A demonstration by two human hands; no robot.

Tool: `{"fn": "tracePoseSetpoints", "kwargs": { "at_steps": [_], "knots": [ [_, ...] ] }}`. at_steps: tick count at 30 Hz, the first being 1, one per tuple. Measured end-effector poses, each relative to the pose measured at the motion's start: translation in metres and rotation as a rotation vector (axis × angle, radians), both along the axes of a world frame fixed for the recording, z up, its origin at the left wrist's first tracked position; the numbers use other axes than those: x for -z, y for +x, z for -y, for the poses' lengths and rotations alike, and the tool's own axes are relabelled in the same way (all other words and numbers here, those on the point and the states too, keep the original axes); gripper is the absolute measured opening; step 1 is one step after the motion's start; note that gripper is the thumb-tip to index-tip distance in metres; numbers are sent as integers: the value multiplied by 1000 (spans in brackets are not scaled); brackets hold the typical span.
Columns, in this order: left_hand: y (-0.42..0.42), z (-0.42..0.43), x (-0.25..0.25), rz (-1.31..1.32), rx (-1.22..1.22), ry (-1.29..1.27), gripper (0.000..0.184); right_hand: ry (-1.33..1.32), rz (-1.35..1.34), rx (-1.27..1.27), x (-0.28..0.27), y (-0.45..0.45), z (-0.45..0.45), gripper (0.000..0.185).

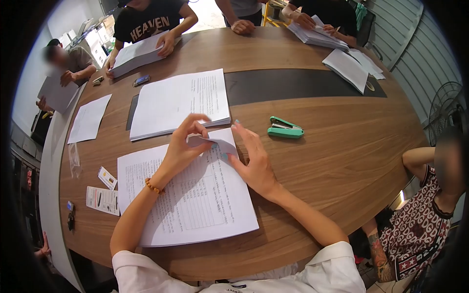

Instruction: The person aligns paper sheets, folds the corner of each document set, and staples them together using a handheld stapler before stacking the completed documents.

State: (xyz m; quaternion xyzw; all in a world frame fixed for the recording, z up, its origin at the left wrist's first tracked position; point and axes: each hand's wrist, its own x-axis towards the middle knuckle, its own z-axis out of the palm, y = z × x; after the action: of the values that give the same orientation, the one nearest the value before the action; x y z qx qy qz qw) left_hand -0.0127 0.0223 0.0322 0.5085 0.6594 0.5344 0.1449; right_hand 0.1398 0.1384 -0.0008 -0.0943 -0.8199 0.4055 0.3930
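Observation:
In front of me lies a stack of printed sheets (pixel 195 200) with lines of text and a table on the top page. Its far edge is lifted and curled. My left hand (pixel 183 146), with a beaded bracelet at the wrist, has its thumb and curved fingers around that lifted edge. My right hand (pixel 254 168) is at the stack's far right corner, fingers spread, with the thumb against the curled paper. Beyond my hands sits a thicker stack of paper (pixel 181 102). A green stapler (pixel 285 128) rests to the right of my right hand.
Several people sit or stand around the wooden table (pixel 332 161), some handling paper stacks (pixel 141 51). To the left are a single sheet (pixel 90 118), a printed card (pixel 102 199), a smaller card (pixel 107 177) and a clear plastic bag (pixel 74 160). More papers (pixel 347 68) lie at the far right.

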Motion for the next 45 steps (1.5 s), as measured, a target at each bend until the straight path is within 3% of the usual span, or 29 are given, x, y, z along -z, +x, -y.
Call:
{"fn": "tracePoseSetpoints", "kwargs": {
  "at_steps": [3,5,7,11,16,18,21,39,45],
  "knots": [
    [-1,3,0,137,7,-31,32,37,19,-30,-5,0,-9,31],
    [-4,4,5,-110,10,-58,34,-10,51,-21,-10,-3,-13,27],
    [-2,3,0,-75,18,-102,37,-43,62,5,-13,-6,-18,18],
    [0,1,0,-119,28,-133,42,-282,142,-42,-13,-10,-21,20],
    [2,0,-1,-201,23,-138,41,-289,159,-12,-19,-11,-17,20],
    [5,-2,-8,-164,-27,-203,29,-286,161,6,-20,-11,-16,20],
    [2,-6,-1,-222,-43,-158,26,-319,160,-7,-15,-14,-20,20],
    [4,-6,-4,-69,-36,-151,29,-393,108,-31,-8,-21,-21,21],
    [1,-6,-3,-153,-22,-179,31,-333,222,38,-20,-11,-18,21]
  ]
}}
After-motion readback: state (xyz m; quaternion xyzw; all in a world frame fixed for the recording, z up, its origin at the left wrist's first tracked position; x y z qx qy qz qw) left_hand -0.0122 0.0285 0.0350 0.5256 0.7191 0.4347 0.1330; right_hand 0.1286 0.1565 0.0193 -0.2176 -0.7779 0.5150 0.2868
